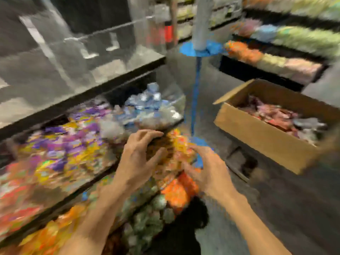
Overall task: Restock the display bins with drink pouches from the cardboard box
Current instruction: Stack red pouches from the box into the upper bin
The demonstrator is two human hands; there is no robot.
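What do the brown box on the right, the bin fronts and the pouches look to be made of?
Cardboard box: matte brown cardboard, with flaps folded open. Bin front: clear glossy rigid plastic, probably acrylic; contents show through it. Pouches: likely shiny foil or plastic film, judging by silvery highlights; blur leaves it open.

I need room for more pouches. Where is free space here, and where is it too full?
Free: the floor between the display bins and the cardboard box; the clear upper bin above the purple pouches looks empty. Crowded: the purple pouches, and the orange pouches under the left hand and right hand.
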